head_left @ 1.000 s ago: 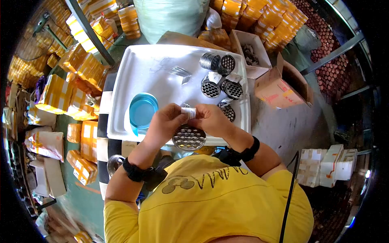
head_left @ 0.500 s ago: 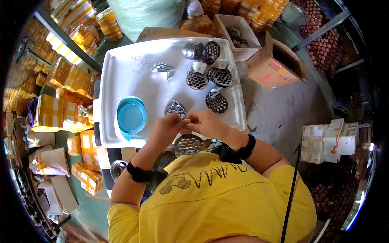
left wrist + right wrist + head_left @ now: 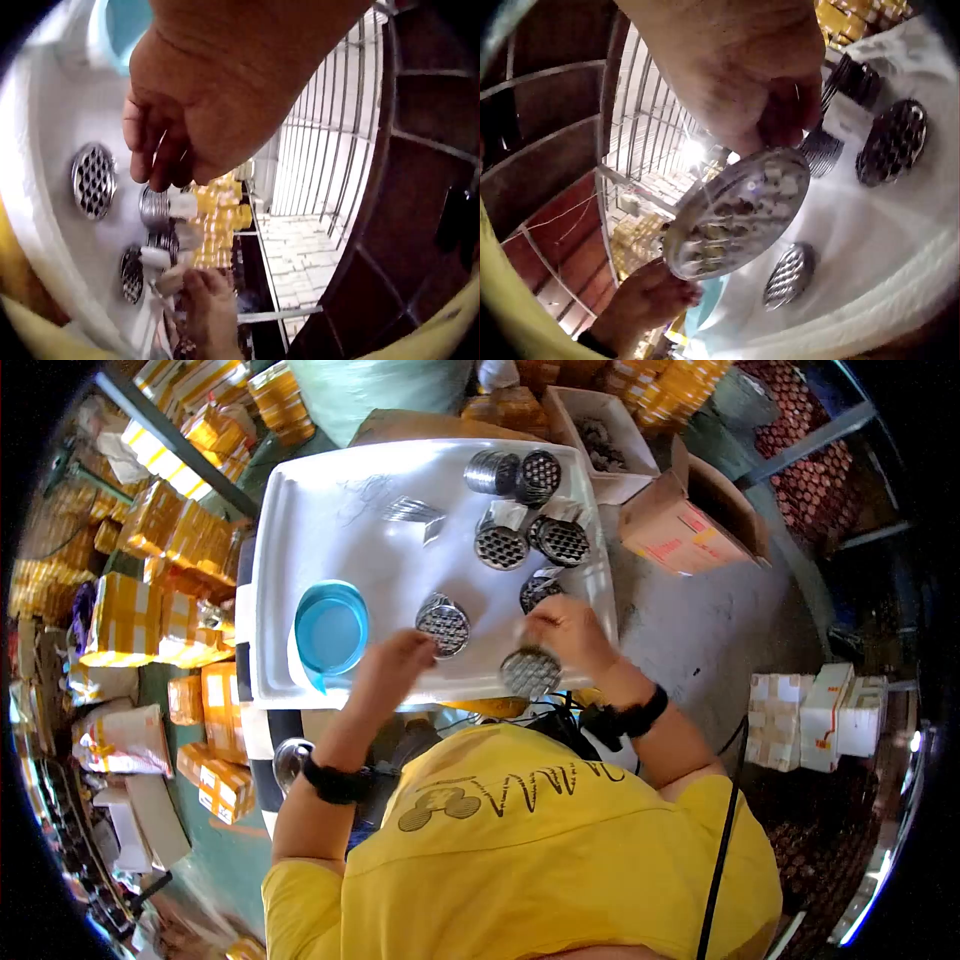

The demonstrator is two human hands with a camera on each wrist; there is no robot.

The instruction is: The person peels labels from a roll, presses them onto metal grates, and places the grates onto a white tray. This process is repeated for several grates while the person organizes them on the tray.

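My right hand (image 3: pixel 575 635) pinches a round, perforated metal disc (image 3: pixel 739 217) by its upper edge, so that it hangs tilted over the near right part of the white tray (image 3: pixel 350 550). Left of it, my left hand (image 3: pixel 390 668) has loosely curled fingers and nothing visible in them. Just beyond the left fingertips lies a small pile of similar discs (image 3: pixel 443 628) on the tray. Another tagged disc (image 3: pixel 540 593) lies partly hidden behind the right hand. Several more stacked discs (image 3: pixel 500 547), some with white tags, fill the tray's far right.
A light blue round container (image 3: pixel 332 588) stands at the tray's left. Thin metal strips (image 3: pixel 410 510) lie near its far middle. Right of the tray are an open cardboard box (image 3: pixel 680 540) and a white foam box (image 3: pixel 565 425). Taped cartons (image 3: pixel 125 622) are stacked at left.
The hands were together at a white tag above the disc; they have parted. The right hand has carried the disc rightward, while the left has moved slightly left. The view has also shifted.
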